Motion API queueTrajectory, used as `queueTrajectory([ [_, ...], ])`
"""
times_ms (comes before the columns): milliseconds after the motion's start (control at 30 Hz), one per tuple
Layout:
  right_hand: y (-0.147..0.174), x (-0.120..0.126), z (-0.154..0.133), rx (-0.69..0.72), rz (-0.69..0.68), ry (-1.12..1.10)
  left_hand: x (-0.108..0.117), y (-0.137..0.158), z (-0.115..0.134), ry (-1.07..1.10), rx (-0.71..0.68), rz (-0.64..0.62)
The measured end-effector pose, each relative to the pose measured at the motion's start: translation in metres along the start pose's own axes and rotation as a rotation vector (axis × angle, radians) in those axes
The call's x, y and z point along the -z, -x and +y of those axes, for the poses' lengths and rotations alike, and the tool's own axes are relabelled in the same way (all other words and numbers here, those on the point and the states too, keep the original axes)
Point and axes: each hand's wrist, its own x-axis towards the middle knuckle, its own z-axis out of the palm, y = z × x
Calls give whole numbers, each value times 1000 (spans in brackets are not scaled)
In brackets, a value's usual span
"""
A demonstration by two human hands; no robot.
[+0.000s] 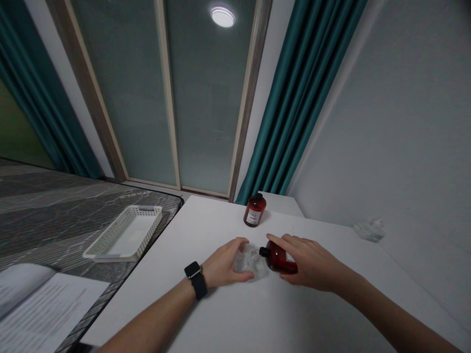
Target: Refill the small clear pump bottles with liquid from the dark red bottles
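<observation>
Left hand (225, 264): on the clear vessel (249, 264), thumb and fingers curved around its near and far sides, with a dark watch (196, 279) at the wrist.
Right hand (309, 260): clasping the tipped bottle (278, 258), fingers across its far side, thumb underneath on the near side.
Tipped bottle: dark red, pale label partly covered, lying over sideways above the tabletop (235, 321), its black neck aimed left at the vessel; whether the two touch is hard to tell from here.
Standing bottle (254, 211): upright beyond both hands, red too, black top, pale label facing us.
Clear plastic (370, 229): crumpled-looking, over at the far right, by the wall.
White basket (149, 240): off to the left, on the grey patterned cover (73, 201).
Book (51, 309): nearer, lower left, pages spread.
</observation>
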Motion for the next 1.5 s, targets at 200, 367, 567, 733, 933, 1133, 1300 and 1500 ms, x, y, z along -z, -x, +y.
queueTrajectory([
  [200,-1,5,-4,-12,-23,-4,-1,0,0,-11,6,-1],
  [367,-1,6,-5,-12,-21,-8,-1,0,0,-5,2,-1],
  [567,0,4,-3,-1,-12,-8,0,0,0,4,0,4],
  [733,0,5,-3,-3,-20,-1,0,0,0,-12,-4,1],
  [933,-1,6,-4,-15,-42,5,-1,0,-2,-22,-21,-11],
  [1133,-1,6,-4,-11,-36,2,-1,-1,-3,-18,-16,-7],
  [1300,-3,5,-4,-10,-36,-5,-1,0,-3,-28,-9,-12],
  [1500,0,6,-4,-13,-37,2,-1,0,-3,-10,-6,-9],
])
